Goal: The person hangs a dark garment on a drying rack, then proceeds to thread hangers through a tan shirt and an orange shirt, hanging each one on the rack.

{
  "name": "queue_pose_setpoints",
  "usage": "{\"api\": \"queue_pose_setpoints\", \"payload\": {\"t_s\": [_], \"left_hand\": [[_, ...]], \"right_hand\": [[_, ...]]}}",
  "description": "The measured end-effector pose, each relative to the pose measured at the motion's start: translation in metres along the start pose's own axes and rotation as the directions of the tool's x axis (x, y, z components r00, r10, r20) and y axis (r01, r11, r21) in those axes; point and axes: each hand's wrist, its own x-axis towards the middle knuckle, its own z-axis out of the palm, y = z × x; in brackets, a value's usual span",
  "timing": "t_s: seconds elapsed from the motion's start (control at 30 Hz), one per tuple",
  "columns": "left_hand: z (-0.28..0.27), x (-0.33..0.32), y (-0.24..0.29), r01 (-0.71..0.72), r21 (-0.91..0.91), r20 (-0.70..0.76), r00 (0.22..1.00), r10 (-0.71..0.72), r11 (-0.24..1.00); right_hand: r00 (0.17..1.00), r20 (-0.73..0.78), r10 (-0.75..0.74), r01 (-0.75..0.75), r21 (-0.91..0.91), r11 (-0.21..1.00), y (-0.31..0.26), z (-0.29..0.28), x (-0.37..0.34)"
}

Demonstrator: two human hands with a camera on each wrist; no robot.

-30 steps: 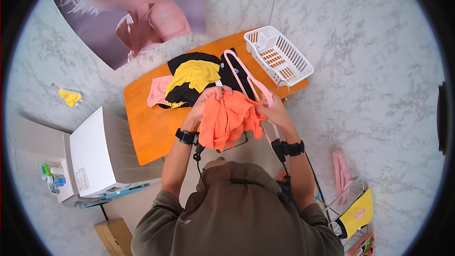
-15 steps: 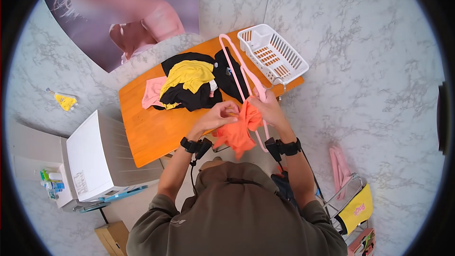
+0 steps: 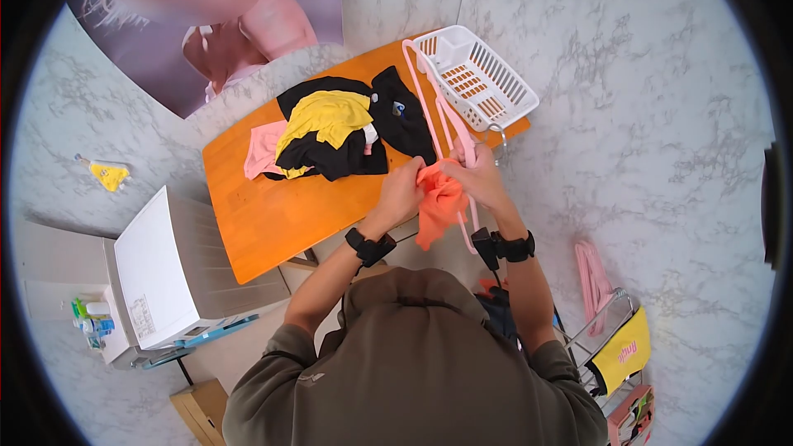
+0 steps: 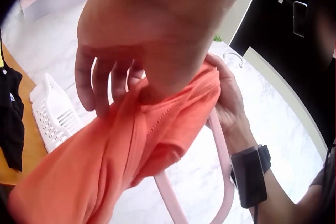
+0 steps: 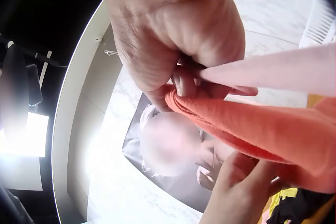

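An orange garment (image 3: 442, 205) hangs gathered between both hands in front of the person's chest. My left hand (image 3: 402, 190) pinches its left edge between thumb and fingers; in the left wrist view the cloth (image 4: 131, 150) drapes below that hand. The right hand (image 3: 481, 182) grips a pink hanger (image 3: 425, 89) together with the garment's other edge. In the right wrist view, the garment's gathered edge (image 5: 181, 100) sits at the thumb, with the hanger's pink bar (image 5: 278, 71) beside it. The hanger slants over the table's right end, its hook (image 3: 500, 134) near the basket.
On the wooden table (image 3: 248, 239) lie a yellow garment (image 3: 330, 122), black garments (image 3: 402, 111) and a pink garment (image 3: 264, 149). A white slotted basket (image 3: 516, 83) stands at the far right corner. More pink hangers (image 3: 591, 285) hang by a metal rack (image 3: 611, 306) at the right.
The orange garment has gone from a broad bunch to a narrower gathered piece. My left hand has moved right, closer to the right hand, and the hanger's far end has swung toward the basket.
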Motion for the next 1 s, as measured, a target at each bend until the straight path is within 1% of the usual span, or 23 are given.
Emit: {"api": "queue_pose_setpoints", "payload": {"t_s": [0.03,0.07,0.1,0.13,0.2,0.23,0.27,0.3,0.37,0.4,0.47,0.53,0.57,0.6,0.63,0.7,0.73,0.8,0.83,0.9,0.93,0.97,1.0], "left_hand": [[0.001,0.000,-0.008,0.036,0.090,-0.043,0.999,-0.032,0.995],[0.000,0.000,-0.014,0.075,0.178,-0.089,0.994,-0.059,0.981],[-0.002,-0.001,-0.020,0.076,0.178,-0.089,0.994,-0.061,0.981],[-0.007,-0.004,-0.027,0.078,0.182,-0.065,0.996,-0.067,0.980],[-0.018,-0.012,-0.036,0.085,0.187,-0.041,0.996,-0.079,0.979],[-0.025,-0.016,-0.040,0.057,0.201,-0.071,0.997,-0.043,0.978],[-0.033,-0.019,-0.044,0.029,0.216,-0.099,0.995,-0.007,0.976],[-0.040,-0.022,-0.054,0.030,0.217,-0.098,0.995,-0.009,0.976],[-0.053,-0.027,-0.077,0.135,0.322,-0.157,0.984,-0.087,0.937],[-0.061,-0.029,-0.084,0.135,0.322,-0.157,0.984,-0.088,0.937],[-0.077,-0.033,-0.095,0.219,0.251,-0.137,0.972,-0.189,0.943],[-0.087,-0.033,-0.099,0.208,0.207,-0.133,0.974,-0.183,0.956],[-0.093,-0.033,-0.096,0.176,0.188,-0.080,0.983,-0.163,0.966],[-0.098,-0.033,-0.093,0.145,0.168,-0.028,0.989,-0.142,0.975],[-0.102,-0.031,-0.093,0.147,0.170,-0.034,0.989,-0.143,0.975],[-0.107,-0.028,-0.094,0.285,0.169,0.021,0.956,-0.292,0.944],[-0.109,-0.028,-0.093,0.287,0.169,0.019,0.956,-0.294,0.943],[-0.113,-0.027,-0.085,0.347,-0.066,0.118,0.934,-0.338,0.936],[-0.115,-0.027,-0.080,0.350,-0.066,0.112,0.933,-0.341,0.935],[-0.116,-0.026,-0.070,0.289,-0.267,0.153,0.955,-0.255,0.919],[-0.115,-0.024,-0.068,0.291,-0.263,0.139,0.955,-0.262,0.920],[-0.112,-0.023,-0.066,0.244,-0.319,0.102,0.970,-0.223,0.916],[-0.108,-0.022,-0.062,0.195,-0.374,0.066,0.981,-0.183,0.907]], "right_hand": [[1.000,0.001,0.001,-0.001,0.000,1.000,0.003,-0.003,-0.001],[0.998,-0.064,-0.003,0.003,-0.002,1.000,0.007,-0.007,-0.001],[0.992,-0.130,-0.008,0.007,-0.005,1.000,0.010,-0.011,-0.002],[0.992,-0.130,-0.005,0.005,-0.004,1.000,0.011,-0.020,-0.004],[0.978,-0.206,-0.022,-0.009,-0.149,0.989,0.005,-0.036,-0.007],[0.966,-0.247,-0.070,0.013,-0.223,0.975,0.002,-0.040,-0.010],[0.967,-0.247,-0.069,0.013,-0.221,0.975,0.005,-0.044,-0.011],[0.959,-0.272,-0.074,0.015,-0.213,0.977,0.010,-0.051,-0.012],[0.952,-0.297,-0.078,0.017,-0.205,0.979,0.019,-0.064,-0.014],[0.953,-0.295,-0.071,0.005,-0.220,0.976,0.022,-0.071,-0.014],[0.954,-0.293,-0.063,-0.008,-0.234,0.972,0.027,-0.075,-0.014],[0.940,-0.341,0.019,-0.130,-0.308,0.942,0.030,-0.074,-0.016],[0.941,-0.337,0.018,-0.128,-0.308,0.943,0.033,-0.072,-0.016],[0.923,-0.384,-0.008,-0.119,-0.306,0.945,0.038,-0.067,-0.015],[0.903,-0.429,-0.036,-0.108,-0.305,0.946,0.041,-0.064,-0.015],[0.907,-0.421,-0.019,-0.115,-0.291,0.950,0.035,-0.060,-0.017],[0.909,-0.417,0.001,-0.127,-0.275,0.953,0.034,-0.058,-0.019],[0.908,-0.419,-0.015,-0.125,-0.305,0.944,0.041,-0.061,-0.020],[0.906,-0.423,-0.031,-0.124,-0.334,0.934,0.045,-0.063,-0.022],[0.924,-0.383,-0.012,-0.138,-0.362,0.922,0.047,-0.070,-0.026],[0.937,-0.349,0.008,-0.153,-0.389,0.909,0.049,-0.070,-0.026],[0.942,-0.336,0.007,-0.144,-0.386,0.911,0.054,-0.066,-0.027],[0.930,-0.360,-0.074,-0.081,-0.395,0.915,0.060,-0.062,-0.030]]}}
